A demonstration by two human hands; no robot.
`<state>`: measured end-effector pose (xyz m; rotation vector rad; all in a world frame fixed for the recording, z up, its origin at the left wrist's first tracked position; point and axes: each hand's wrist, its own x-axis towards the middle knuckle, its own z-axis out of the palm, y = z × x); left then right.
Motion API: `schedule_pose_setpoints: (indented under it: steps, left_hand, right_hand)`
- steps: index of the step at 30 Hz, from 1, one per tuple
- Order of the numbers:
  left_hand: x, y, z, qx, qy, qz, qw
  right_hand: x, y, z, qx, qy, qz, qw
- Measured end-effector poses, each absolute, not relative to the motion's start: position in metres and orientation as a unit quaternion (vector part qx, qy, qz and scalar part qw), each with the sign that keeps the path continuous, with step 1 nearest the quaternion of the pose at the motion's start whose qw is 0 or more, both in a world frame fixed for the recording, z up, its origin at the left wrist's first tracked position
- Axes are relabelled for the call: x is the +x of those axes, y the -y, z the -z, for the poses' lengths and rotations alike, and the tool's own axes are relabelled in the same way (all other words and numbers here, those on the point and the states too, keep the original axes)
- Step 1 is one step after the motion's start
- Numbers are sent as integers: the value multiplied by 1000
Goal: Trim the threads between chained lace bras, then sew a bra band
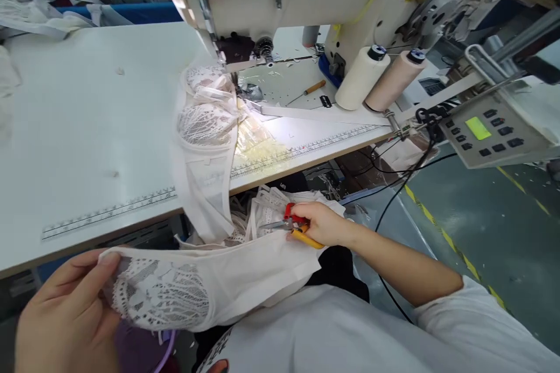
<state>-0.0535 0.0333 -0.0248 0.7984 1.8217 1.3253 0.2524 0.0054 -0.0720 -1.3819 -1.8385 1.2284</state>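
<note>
At the lower left, my left hand [72,309] pinches the lace end of a white bra [245,274] between thumb and fingers. The bra stretches across my lap toward my right hand [321,222]. That hand is closed on a pair of scissors [286,224] with red and orange handles, blades pointing left over the white fabric. Behind it, more white lace pieces [266,204] lie bunched below the table edge. Another white lace bra [205,128] lies at the sewing machine needle, with a strap hanging over the table edge.
The sewing machine [280,0] stands over the white table [100,128]. Two thread cones [363,78], an awl [314,87] and a black blade [325,101] are to its right. A control panel [494,125] juts out on the right, with black cables hanging beside it.
</note>
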Motion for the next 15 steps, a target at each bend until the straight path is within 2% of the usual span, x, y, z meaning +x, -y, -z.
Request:
schedule_pose_setpoints:
  steps: [7,15]
  left_hand:
    - [-58,-33,16,262,-684,-547,405]
    - [-64,-22,6,259,-677,-545,423]
  right_hand:
    - [249,1,66,-540,595,-540,249]
    - [245,8,60,-544,602,-515,276]
